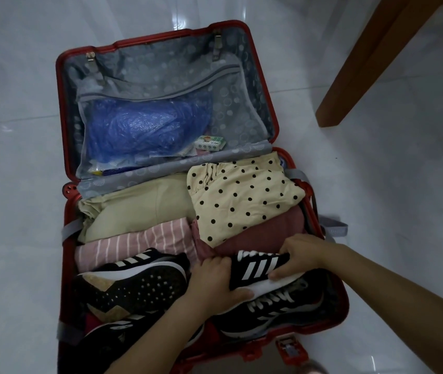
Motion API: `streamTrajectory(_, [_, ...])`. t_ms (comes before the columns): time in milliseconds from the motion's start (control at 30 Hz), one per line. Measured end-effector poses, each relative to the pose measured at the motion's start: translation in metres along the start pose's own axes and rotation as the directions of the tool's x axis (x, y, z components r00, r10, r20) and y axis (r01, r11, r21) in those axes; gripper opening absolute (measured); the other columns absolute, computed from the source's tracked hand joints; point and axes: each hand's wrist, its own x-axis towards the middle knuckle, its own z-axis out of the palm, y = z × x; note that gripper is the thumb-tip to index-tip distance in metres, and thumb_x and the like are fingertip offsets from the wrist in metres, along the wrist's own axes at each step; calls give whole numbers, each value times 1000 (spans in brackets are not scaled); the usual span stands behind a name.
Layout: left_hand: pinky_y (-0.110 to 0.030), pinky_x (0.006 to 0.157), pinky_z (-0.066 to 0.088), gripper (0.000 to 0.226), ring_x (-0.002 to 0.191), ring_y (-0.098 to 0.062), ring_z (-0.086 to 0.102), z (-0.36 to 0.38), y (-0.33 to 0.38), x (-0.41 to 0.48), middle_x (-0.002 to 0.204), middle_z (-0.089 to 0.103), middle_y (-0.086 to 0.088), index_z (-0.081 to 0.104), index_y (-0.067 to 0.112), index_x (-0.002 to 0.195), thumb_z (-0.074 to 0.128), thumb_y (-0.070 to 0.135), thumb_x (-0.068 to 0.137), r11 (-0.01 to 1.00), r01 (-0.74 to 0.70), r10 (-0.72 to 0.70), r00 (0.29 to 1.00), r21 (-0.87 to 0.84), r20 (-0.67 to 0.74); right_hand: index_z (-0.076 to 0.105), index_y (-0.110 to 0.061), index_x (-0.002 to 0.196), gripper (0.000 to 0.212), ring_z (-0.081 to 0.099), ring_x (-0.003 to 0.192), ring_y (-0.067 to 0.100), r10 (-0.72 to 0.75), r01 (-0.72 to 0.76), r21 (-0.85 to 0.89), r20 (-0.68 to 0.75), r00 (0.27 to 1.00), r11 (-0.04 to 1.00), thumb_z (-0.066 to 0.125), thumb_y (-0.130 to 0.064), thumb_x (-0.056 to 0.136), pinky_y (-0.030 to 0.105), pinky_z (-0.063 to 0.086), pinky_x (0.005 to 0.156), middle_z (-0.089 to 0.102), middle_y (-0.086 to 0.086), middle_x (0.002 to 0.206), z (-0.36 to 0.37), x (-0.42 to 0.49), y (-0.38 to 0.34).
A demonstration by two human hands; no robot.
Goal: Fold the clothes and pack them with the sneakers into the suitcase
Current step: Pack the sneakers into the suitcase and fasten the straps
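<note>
A red suitcase (65, 211) lies open on the floor. Its near half holds folded clothes: a beige piece (139, 203), a cream polka-dot piece (244, 195), a pink striped piece (139, 244) and a dusty red piece (269, 233). Several black sneakers with white stripes lie along the near edge. One sneaker (261, 267) lies on its side between my hands. My left hand (215, 282) grips its heel end, thumb under the white sole. My right hand (301, 256) grips its toe end. Another sneaker (139, 284) shows its sole at the left, and a laced one (277, 309) lies under my hands.
The lid's mesh pocket holds a blue plastic bag (144, 128) and a small green and white box (209, 144). A brown wooden furniture leg (363, 66) stands at the upper right. Pale glossy floor tiles (15, 157) surround the case. A grey strap (333, 228) hangs over the right rim.
</note>
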Motion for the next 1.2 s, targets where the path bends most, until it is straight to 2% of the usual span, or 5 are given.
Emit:
streamTrajectory(400, [-36, 100, 27, 78, 117, -21, 42, 9, 8, -3, 123, 48, 1, 44, 18, 119, 53, 78, 69, 998, 62, -63, 998, 31, 32, 60, -25, 74, 69, 57, 69, 6, -58, 27, -153, -204, 977, 988, 45, -90, 58, 25, 34, 59, 62, -12, 70, 18, -7, 2])
streamTrajectory(633, [-34, 104, 28, 77, 119, -18, 43, -3, 6, -17, 127, 49, 6, 39, 26, 132, 57, 71, 72, 995, -23, 16, 997, -95, -72, 41, -36, 137, 108, 37, 126, 9, -83, 40, -136, -320, 944, 990, 25, -98, 51, 30, 33, 104, 42, -14, 138, 26, -41, 17])
streamTrajectory(833, [-44, 115, 11, 80, 132, -20, 35, 6, 5, -14, 142, 40, 5, 23, 24, 144, 50, 66, 81, 1000, -21, 22, 998, -19, 62, 63, -22, 117, 80, 49, 108, 4, 67, 83, 203, -635, 769, 976, 32, -83, 74, 16, 36, 87, 58, -9, 119, 31, -67, 35])
streamTrajectory(1000, [-46, 110, 28, 79, 128, -21, 42, -10, 5, -11, 137, 47, 2, 29, 24, 142, 54, 65, 79, 991, -22, 35, 995, -135, 94, 62, -15, 111, 34, 58, 95, 19, 540, -4, 665, -604, 586, 747, 51, -41, 93, 30, 42, 78, 62, 1, 104, 28, -65, 60])
streamTrajectory(1200, [-27, 88, 43, 36, 107, -15, 56, -76, -34, -28, 116, 61, 0, 59, 18, 120, 61, 36, 89, 951, -19, -34, 986, -308, -164, 64, -10, 105, 23, 63, 90, 30, 612, -142, 697, -490, 620, 702, 56, -26, 92, 41, 51, 82, 67, 11, 100, 16, -47, 83])
